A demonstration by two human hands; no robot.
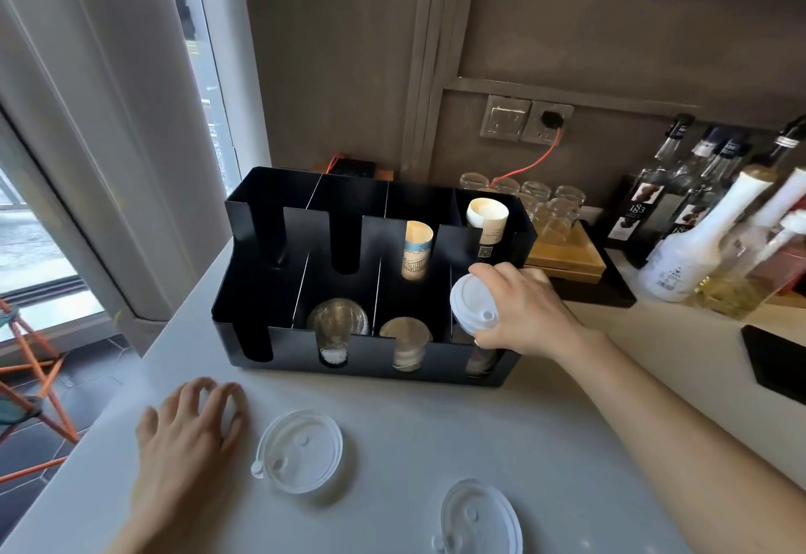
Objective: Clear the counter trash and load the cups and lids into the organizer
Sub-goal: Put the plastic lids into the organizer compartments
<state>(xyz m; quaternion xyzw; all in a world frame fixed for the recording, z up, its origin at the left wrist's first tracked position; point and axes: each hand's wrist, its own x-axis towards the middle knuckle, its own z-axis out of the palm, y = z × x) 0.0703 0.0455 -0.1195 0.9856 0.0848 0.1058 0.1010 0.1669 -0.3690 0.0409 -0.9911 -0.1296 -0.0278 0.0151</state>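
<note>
A black slotted organizer (288, 348) stands on the white counter. My right hand (523, 313) holds a white sip lid (473, 307) over its front right compartment. The front row holds clear lids (338, 322) and pale lids (405, 335). Behind them, a blue-printed paper cup stack (416, 255) and a white cup stack (486, 217) lie in the back compartments. My left hand (187, 440) rests flat on the counter, fingers spread, holding nothing. Two clear flat lids lie loose: one lid (301, 451) beside my left hand, another lid (479, 518) at the front edge.
Upturned glasses (545, 204) sit on a wooden tray (567, 259) behind the organizer. Syrup bottles (698, 239) crowd the right side. A black mat (776, 361) lies at the far right. The counter's left edge drops to the floor by the window.
</note>
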